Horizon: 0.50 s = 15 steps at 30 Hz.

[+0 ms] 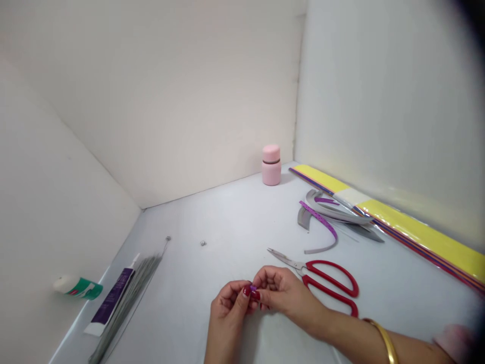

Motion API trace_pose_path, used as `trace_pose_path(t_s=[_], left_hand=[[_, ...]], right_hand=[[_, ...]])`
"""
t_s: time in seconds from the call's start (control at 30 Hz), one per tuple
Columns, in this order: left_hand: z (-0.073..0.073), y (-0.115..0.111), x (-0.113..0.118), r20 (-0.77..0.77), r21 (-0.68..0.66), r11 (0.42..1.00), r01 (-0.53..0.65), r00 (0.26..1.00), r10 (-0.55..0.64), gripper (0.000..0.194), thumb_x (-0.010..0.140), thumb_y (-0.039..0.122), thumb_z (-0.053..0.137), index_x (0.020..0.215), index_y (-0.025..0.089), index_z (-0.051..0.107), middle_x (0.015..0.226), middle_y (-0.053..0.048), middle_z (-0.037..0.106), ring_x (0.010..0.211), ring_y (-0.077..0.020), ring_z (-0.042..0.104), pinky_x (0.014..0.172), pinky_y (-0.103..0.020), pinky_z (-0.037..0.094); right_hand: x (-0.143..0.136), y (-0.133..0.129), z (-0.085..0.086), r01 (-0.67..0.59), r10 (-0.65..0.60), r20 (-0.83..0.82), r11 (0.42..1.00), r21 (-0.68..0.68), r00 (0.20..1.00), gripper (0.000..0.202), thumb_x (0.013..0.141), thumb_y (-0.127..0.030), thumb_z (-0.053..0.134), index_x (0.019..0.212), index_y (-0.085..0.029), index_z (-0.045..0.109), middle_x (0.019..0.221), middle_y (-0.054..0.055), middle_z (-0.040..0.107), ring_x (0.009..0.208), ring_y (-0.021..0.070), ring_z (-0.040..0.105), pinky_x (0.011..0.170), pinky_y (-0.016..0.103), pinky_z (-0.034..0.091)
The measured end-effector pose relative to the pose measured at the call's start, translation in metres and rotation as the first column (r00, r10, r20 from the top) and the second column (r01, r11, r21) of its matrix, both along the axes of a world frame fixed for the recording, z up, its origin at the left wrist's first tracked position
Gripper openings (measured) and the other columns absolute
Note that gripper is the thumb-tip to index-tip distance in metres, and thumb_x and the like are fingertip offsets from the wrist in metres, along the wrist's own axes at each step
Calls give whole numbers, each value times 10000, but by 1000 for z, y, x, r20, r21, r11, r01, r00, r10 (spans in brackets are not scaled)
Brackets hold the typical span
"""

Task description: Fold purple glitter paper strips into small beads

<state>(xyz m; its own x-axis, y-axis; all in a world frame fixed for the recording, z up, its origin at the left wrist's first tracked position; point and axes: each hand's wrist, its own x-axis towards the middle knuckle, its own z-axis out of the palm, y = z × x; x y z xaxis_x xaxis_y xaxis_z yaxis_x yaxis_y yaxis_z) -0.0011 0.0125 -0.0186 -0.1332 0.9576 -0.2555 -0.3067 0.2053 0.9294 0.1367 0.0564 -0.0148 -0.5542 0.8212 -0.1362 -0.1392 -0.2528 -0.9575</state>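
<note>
My left hand (232, 303) and my right hand (282, 293) meet near the front of the table, fingertips pinched together. Between them shows a tiny bit of purple material (253, 288), mostly hidden by the fingers; it looks like the purple paper strip (322, 221) lying farther back. Just beyond my right hand lie scissors (329, 280) with red handles, blades slightly apart and pointing left. Grey curled strips (341, 215) lie in a loose heap with the purple one.
At left are a bundle of grey wires (129, 303), a purple-and-white glue tube (115, 298) and a green-and-white bottle (79, 287). Two small silvery pieces, one (203, 243) near mid-table, lie apart. A pink jar (271, 166) and a packet of coloured sheets (394, 217) stand near the walls.
</note>
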Motion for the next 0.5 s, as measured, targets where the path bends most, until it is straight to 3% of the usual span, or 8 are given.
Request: trace_pose_path(t_s=[0.17,0.33,0.5], left_hand=[[0,0,0,-58,19,999,-45,997,46,144,670,288,722,698,149,701,604,-7,679,571,-99,575,584,-180,442],[2,0,-4,-172,59,995,-77,981,86,144,641,273,737,659,139,685,599,-19,693,567,-122,599,564,-193,455],[9,-3,-4,-334,202,975,-96,929,161,153,658,276,720,727,156,655,693,-27,678,666,-160,624,631,-230,489]], right_hand=[[2,-2,0,32,-57,127,982,188,990,133,742,-274,631,725,-146,599,654,10,620,607,124,532,569,229,399],[2,-3,-4,48,-93,164,964,262,982,151,754,-300,623,761,-148,624,596,-23,539,559,106,465,522,211,361],[2,-4,-4,56,-106,163,956,288,981,185,763,-324,608,787,-140,617,578,-35,497,544,101,456,518,208,365]])
